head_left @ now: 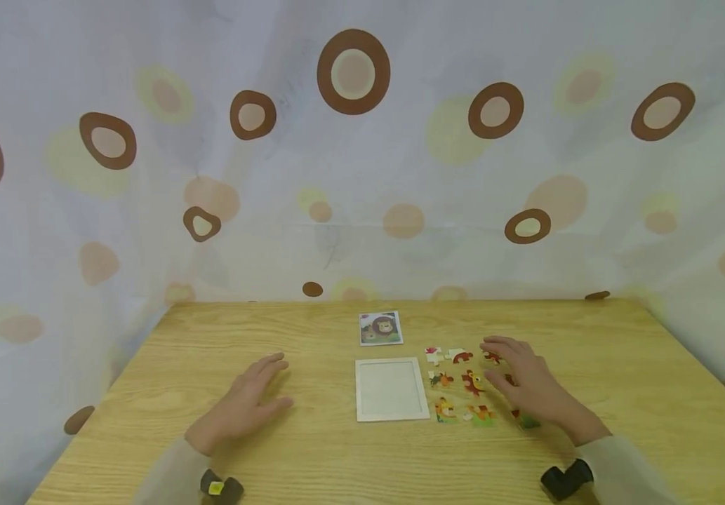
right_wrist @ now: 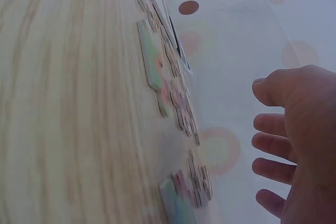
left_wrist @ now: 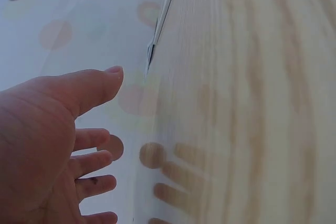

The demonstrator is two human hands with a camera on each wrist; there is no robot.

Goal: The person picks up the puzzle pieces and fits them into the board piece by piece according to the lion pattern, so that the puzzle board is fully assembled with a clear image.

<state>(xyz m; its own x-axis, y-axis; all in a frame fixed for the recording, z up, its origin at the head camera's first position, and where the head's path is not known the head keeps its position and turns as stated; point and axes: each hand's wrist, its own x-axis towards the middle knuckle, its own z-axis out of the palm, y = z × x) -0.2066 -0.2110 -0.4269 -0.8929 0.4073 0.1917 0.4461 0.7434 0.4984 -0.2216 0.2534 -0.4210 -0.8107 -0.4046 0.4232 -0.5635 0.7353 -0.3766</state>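
My left hand hovers over the left part of the table, thumb spread from the fingers, holding nothing. In the left wrist view its fingers stand over the bare wood. On the other side my right hand hangs above the right column of jigsaw pieces, relaxed and holding nothing, and hides some of them. Several loose jigsaw pieces lie in rows, printed in orange, red and green. Left of them is a white square puzzle frame with a bare inside. Behind it lies a picture card showing a lion.
The wooden table reaches back to a white curtain with brown and yellow circles, which also hangs along both sides. A dark band circles the right wrist, and another band the left.
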